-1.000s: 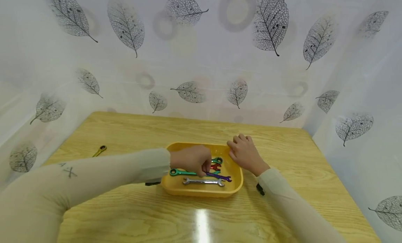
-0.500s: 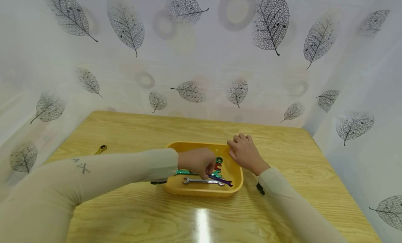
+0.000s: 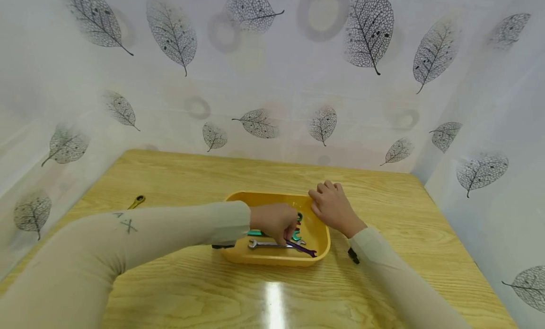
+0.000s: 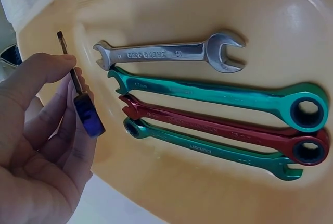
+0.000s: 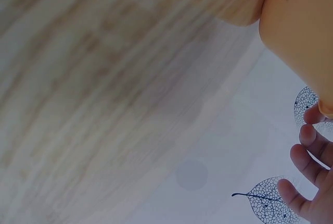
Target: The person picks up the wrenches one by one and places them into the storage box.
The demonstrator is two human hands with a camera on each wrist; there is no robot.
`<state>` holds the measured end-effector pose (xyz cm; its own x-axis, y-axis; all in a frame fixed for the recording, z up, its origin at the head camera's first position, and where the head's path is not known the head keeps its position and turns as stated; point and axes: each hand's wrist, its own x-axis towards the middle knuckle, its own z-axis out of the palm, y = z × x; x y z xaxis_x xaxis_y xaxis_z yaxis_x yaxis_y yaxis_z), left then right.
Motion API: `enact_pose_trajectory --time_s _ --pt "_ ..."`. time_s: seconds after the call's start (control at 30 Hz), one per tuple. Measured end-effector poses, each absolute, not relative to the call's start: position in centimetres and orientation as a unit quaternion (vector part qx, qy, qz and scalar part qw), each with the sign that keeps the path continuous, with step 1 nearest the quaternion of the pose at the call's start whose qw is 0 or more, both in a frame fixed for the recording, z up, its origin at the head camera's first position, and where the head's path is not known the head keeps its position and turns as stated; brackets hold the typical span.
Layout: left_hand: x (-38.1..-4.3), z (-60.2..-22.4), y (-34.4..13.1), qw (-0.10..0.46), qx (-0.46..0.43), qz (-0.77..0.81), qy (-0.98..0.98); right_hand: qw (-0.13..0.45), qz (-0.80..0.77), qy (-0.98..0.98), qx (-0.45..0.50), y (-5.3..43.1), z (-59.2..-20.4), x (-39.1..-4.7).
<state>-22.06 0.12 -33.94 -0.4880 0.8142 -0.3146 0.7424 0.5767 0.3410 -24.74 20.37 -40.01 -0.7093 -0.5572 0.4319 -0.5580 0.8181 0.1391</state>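
A shallow yellow plastic bin (image 3: pixel 272 261) sits on the wooden table. Inside it, my left hand (image 3: pixel 276 220) pinches a purple wrench (image 3: pixel 301 248) between thumb and fingers, with its open end pointing toward the bin's front right corner. The left wrist view shows a silver double open-end wrench (image 4: pixel 166 53), a green ratchet wrench (image 4: pixel 208 94), a red one (image 4: pixel 208 126) and a smaller green one (image 4: pixel 213 148) lying side by side on the bin's floor. My right hand (image 3: pixel 334 208) grips the bin's rim at the back right corner, several of its fingers outside the wall.
A gold ratchet wrench (image 3: pixel 136 202) lies on the table (image 3: pixel 191 291) to the left, partly hidden behind my left sleeve (image 3: pixel 179 227). White cloth with a leaf print (image 3: pixel 272 83) hangs behind the table and along both sides.
My left hand has moved right inside the bin, carrying the purple wrench, whose visible end has dipped toward the front right. The right hand keeps its place on the rim.
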Motion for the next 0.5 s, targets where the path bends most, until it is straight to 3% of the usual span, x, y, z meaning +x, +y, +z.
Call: enact_pose_trajectory --time_s 0.5 --pt "-22.19 -34.1 0.77 0.234 0.456 0.037 0.858 0.239 -0.002 -0.921 0.308 20.41 -40.12 -24.86"
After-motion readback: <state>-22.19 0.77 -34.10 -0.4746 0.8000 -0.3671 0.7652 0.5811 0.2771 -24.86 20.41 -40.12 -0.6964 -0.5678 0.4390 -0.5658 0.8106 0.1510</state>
